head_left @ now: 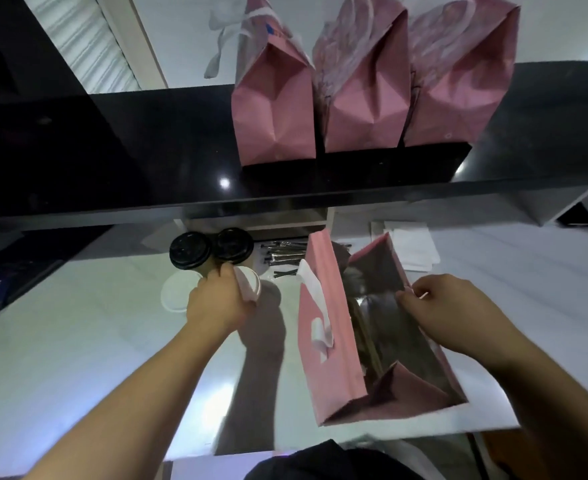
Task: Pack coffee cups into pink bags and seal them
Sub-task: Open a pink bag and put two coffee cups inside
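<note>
Left hand (216, 299) is curled around a white-lidded cup (249, 284) standing on the white bench (77, 341), fingers wrapped over its near side and thumb toward the rim. Just left of it sits another white lid (176, 292); behind, toward the bench's far edge under the black shelf (112, 150), stand two black-lidded cups (190, 251), touching one another.

Right hand (448, 310) pinches the right-hand rim of the open pink bag (323, 341), fingertips (408, 296) closed on the paper edge. The bag stands near the bench's front edge, mouth open; interior dark, contents cannot be made out.

Three closed pink bags (365, 105) stand in a row on the black shelf, sides touching. White papers (410, 244) lie behind the open bag.
</note>
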Demonstrator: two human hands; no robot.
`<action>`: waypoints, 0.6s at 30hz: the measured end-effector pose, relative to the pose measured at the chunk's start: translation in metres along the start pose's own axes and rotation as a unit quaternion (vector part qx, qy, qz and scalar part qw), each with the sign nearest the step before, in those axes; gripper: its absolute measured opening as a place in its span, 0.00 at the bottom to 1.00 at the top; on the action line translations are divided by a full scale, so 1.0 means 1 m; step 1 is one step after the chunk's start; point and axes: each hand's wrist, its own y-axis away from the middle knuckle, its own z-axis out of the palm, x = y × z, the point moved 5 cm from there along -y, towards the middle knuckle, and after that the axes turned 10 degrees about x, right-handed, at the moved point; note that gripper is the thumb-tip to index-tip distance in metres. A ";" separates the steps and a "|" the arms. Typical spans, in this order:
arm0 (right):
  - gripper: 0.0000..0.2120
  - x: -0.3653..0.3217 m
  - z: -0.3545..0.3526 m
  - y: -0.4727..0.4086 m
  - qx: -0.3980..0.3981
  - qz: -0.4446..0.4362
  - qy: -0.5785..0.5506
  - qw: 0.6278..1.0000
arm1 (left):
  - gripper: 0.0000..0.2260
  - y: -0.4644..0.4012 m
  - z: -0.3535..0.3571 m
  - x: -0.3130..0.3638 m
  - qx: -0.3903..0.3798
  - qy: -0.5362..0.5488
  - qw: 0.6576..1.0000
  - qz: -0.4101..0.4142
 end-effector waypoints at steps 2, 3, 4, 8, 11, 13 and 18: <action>0.20 -0.002 0.001 0.002 0.001 0.003 -0.002 1.000 | 0.31 0.004 -0.009 0.002 0.006 0.009 1.000 0.007; 0.19 -0.002 0.001 0.003 0.001 0.003 -0.006 1.000 | 0.32 0.008 -0.017 0.004 0.017 0.018 1.000 0.009; 0.19 -0.001 0.000 0.004 0.002 0.002 -0.011 1.000 | 0.32 0.013 -0.028 0.006 0.035 0.033 0.999 0.009; 0.16 0.000 -0.005 0.001 -0.009 -0.007 -0.017 1.000 | 0.40 0.043 -0.101 0.015 0.131 0.119 0.984 0.021; 0.14 -0.003 -0.007 -0.001 -0.020 -0.026 -0.023 0.999 | 0.41 0.068 -0.174 0.036 0.206 0.184 0.959 0.070; 0.14 -0.004 -0.008 0.000 -0.037 -0.033 -0.025 0.998 | 0.39 0.087 -0.215 0.062 0.225 0.219 0.942 0.121; 0.07 0.000 -0.009 0.001 -0.094 -0.046 -0.037 0.994 | 0.38 0.117 -0.217 0.148 0.032 0.172 0.944 0.281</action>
